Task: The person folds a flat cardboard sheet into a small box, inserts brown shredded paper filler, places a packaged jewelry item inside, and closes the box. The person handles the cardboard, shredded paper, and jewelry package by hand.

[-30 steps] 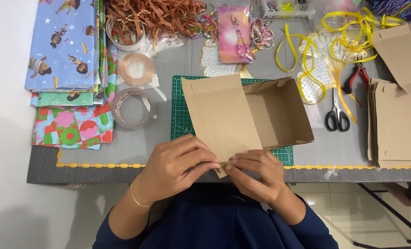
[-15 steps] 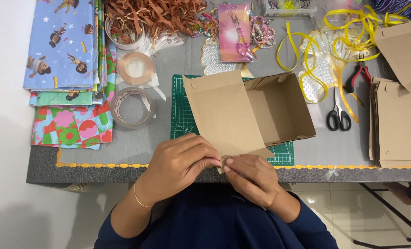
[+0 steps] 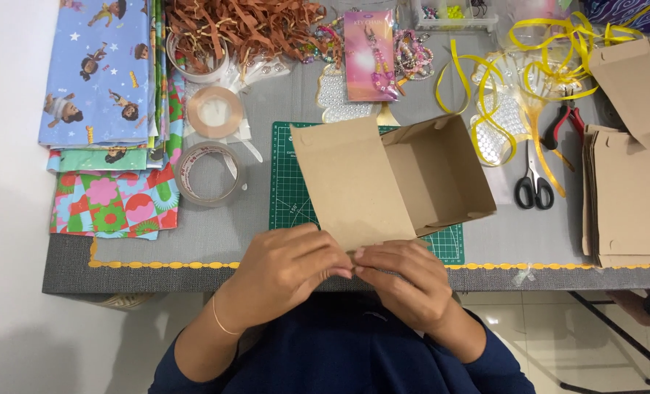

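Observation:
A brown cardboard box [image 3: 441,171] lies open on a green cutting mat [image 3: 285,193], its flat lid flap [image 3: 350,182] pointing toward me. My left hand [image 3: 285,273] and my right hand [image 3: 401,281] meet at the near edge of that flap, above the table's front edge. The fingertips of both hands pinch something small between them, right against the flap; what it is stays hidden by the fingers. A thin bracelet circles my left wrist.
Patterned wrapping paper [image 3: 109,109] is stacked at the left, with tape rolls [image 3: 208,175] beside it. Brown shredded paper [image 3: 244,25], bead packets [image 3: 368,55] and yellow ribbon [image 3: 544,58] crowd the back. Scissors [image 3: 533,182], red pliers [image 3: 569,120] and flat cardboard pieces [image 3: 628,197] lie at the right.
The box has turned slightly and its lid flap tilted. My hands stay together at the flap's near edge, with the fingertips now closer and lower.

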